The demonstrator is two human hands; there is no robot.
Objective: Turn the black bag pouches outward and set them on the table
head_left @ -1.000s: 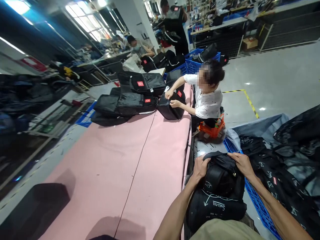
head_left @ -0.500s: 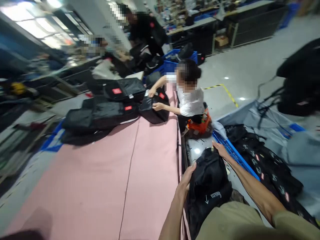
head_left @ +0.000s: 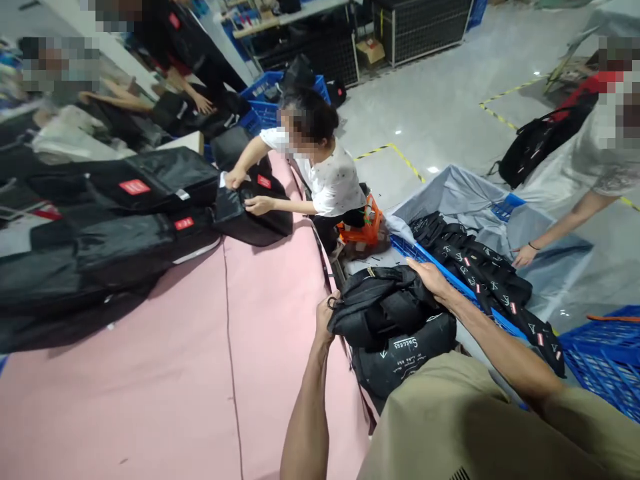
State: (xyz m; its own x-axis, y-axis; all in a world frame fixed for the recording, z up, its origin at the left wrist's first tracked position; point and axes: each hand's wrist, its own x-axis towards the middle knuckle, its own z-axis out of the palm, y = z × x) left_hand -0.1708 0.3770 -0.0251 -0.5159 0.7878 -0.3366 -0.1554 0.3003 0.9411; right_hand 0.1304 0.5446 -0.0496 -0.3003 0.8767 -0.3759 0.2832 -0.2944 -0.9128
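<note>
Spanning the left, a pink cloth-covered tabletop [head_left: 200, 373]; beside its right edge, on the person's lap, a black fabric backpack with white print [head_left: 395, 320], gripped by the left hand [head_left: 325, 319] and right hand [head_left: 431, 280] at opposite sides.

Two bare forearms reach forward from the bottom of the view. The left hand [head_left: 326, 315] sits at the end of a nearly straight, upright-running arm, its fingers curled closed in a grip. The right hand [head_left: 431, 279] extends further ahead on an arm angled in from the lower right, palm down, fingers bent. A tan short sleeve covers the right upper arm.
</note>
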